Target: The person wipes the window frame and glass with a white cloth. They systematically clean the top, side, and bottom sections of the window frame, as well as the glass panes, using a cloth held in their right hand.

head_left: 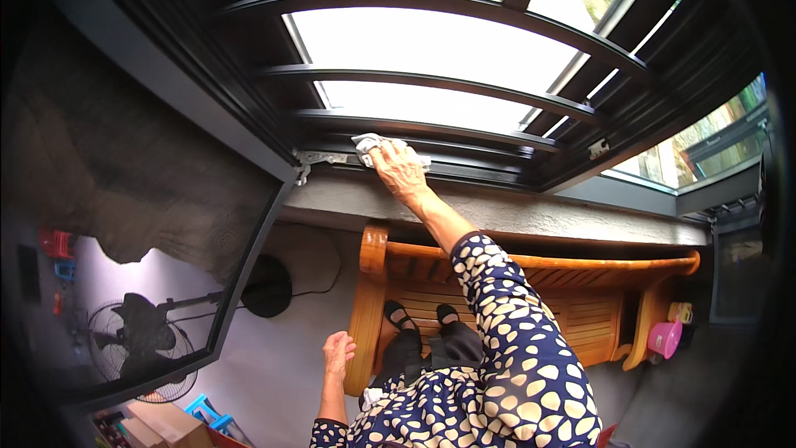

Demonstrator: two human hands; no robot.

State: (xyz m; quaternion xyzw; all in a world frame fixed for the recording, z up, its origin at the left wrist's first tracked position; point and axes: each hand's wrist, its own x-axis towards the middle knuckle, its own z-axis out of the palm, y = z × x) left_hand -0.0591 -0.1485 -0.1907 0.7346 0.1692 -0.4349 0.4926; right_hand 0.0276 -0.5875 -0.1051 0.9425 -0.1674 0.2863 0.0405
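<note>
Head view: right hand [400, 168] closed on grey cloth [369, 146], pressing it onto window track [464, 168] above wooden bench [531, 299], arm stretched for reach. Left hand [337, 355] hangs open beside bench's arm, touching nothing, likely for balance.

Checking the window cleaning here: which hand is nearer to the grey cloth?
Right. The right hand presses on the grey cloth against the dark window track. The left hand hangs far below, open, beside the wooden bench.
</note>
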